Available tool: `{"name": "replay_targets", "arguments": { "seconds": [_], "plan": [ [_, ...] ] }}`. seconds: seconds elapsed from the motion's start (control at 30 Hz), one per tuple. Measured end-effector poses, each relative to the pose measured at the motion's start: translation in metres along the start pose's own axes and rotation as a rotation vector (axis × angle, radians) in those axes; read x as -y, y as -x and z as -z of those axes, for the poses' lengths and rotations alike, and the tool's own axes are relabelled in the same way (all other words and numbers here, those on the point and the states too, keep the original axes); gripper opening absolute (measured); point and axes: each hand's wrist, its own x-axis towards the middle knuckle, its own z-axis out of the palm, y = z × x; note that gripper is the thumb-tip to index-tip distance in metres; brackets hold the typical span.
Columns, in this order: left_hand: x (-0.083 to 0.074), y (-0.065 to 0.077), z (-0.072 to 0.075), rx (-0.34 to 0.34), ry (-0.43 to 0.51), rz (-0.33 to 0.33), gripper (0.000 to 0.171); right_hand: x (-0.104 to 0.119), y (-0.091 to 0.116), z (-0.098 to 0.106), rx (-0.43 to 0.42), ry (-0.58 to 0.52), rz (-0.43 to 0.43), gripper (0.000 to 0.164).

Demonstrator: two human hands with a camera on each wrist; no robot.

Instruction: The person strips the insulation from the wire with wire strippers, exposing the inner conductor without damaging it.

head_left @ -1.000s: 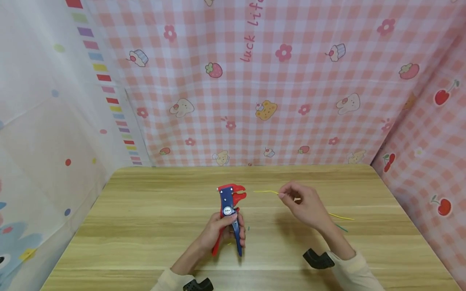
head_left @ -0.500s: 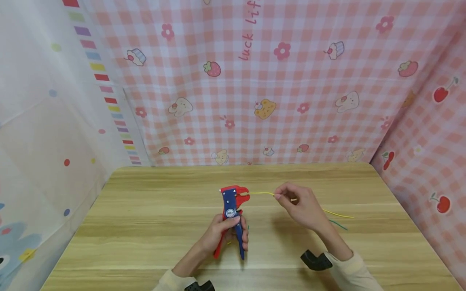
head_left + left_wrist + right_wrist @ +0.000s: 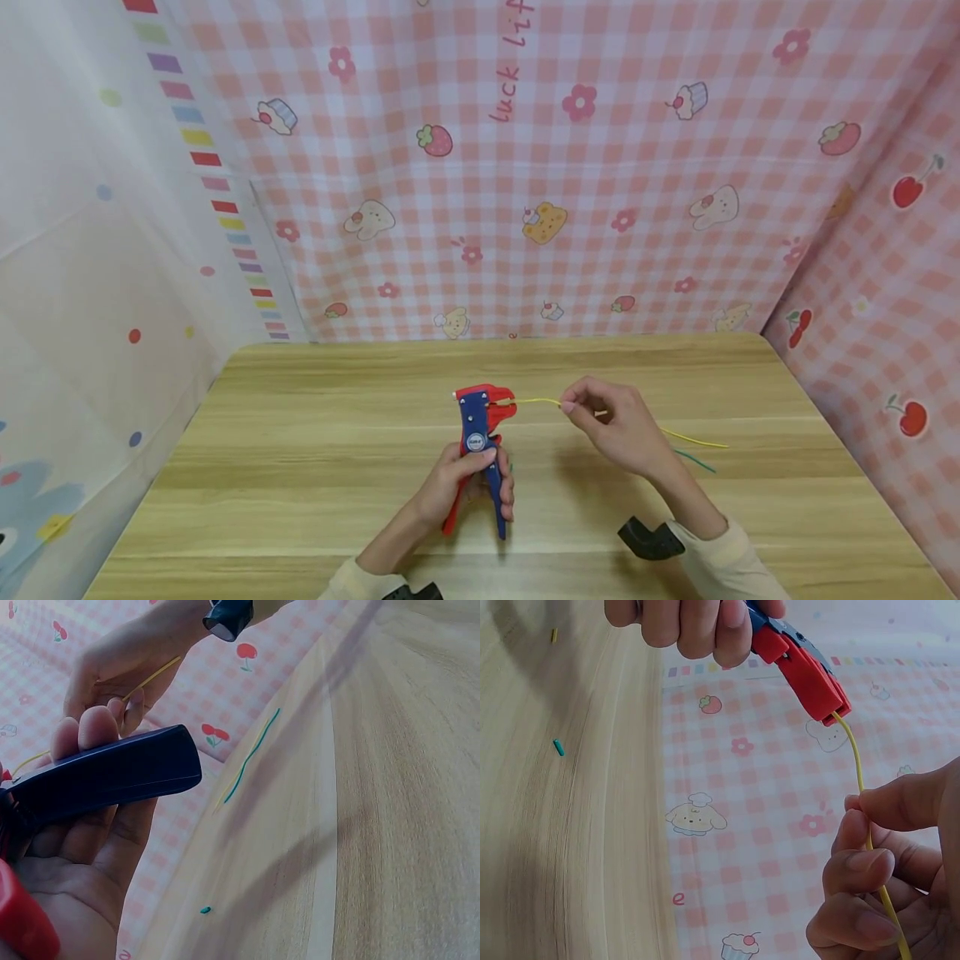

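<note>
While the left hand point(image 3: 468, 487) grips the wire stripper point(image 3: 482, 433), the right hand point(image 3: 618, 429) pinching the yellow wire point(image 3: 536, 402) should hold it straight; squeeze firmly

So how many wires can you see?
2: a yellow wire pinched in the right hand, its tip in the stripper, and a green wire on the table.

Wire stripper point(image 3: 483, 425) left of wire point(image 3: 536, 402), both above table point(image 3: 300, 467)
</note>
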Motion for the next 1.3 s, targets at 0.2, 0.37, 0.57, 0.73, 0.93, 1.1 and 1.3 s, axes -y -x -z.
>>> {"name": "replay_targets", "arguments": {
  "seconds": [0.2,0.37,0.57,0.73,0.93,1.1,1.3],
  "plan": [
    [0.000,0.000,0.000,-0.006,-0.018,0.005,0.027,0.003,0.001,-0.001,0.011,-0.008,0.012,0.007],
    [0.001,0.000,-0.002,0.011,-0.028,0.000,0.027,0.004,0.001,-0.002,0.024,-0.013,0.033,0.007],
    [0.001,0.000,-0.003,0.022,-0.047,0.006,0.027,0.004,0.001,-0.003,0.027,-0.009,0.033,0.008],
    [0.001,0.001,-0.003,-0.002,-0.066,0.006,0.028,0.004,0.001,-0.004,0.029,-0.007,0.037,0.008],
    [0.001,0.001,-0.003,-0.026,-0.081,0.001,0.028,0.003,0.001,-0.004,0.029,-0.005,0.048,0.008],
    [0.001,0.001,-0.005,-0.062,-0.116,0.028,0.033,0.004,0.002,-0.004,0.031,0.005,0.051,0.008],
    [0.002,0.000,-0.012,-0.126,-0.193,0.038,0.047,0.006,0.002,-0.004,0.042,0.007,0.049,0.008]
  ]
}}
